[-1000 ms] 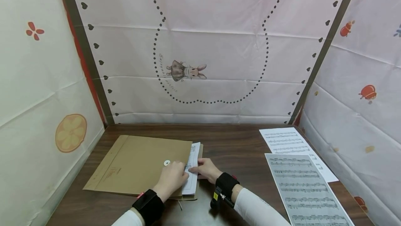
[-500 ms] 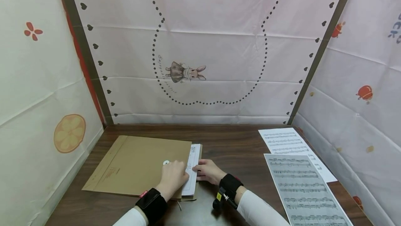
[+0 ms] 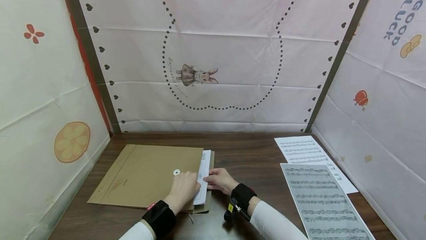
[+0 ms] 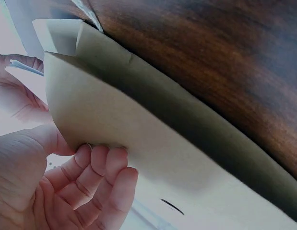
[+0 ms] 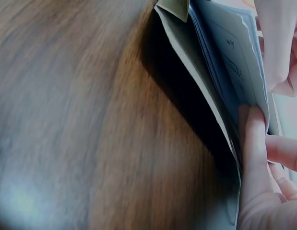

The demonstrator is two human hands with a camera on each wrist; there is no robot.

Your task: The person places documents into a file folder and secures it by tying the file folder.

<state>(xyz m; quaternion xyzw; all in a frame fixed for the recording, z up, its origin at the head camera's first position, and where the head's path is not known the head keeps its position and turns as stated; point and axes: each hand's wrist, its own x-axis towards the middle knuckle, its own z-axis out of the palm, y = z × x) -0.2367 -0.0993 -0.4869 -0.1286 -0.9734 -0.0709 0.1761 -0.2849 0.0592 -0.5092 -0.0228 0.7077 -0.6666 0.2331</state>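
The left hand [image 3: 183, 190] is pinching the brown envelope [image 3: 149, 169] by its top layer's edge; the right hand [image 3: 221, 181] is pinching papers [image 3: 205, 162] poking partway out. Keeping the layers apart should stop edges from catching. Farther off, the counter [image 3: 246, 155] is giving moving room before the music sheets [image 3: 324, 195].

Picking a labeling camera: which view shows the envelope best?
Head view: most of the envelope shows, partly covered by the left hand. Left wrist shows only a corner and side; right wrist, only the open end, with papers inside.
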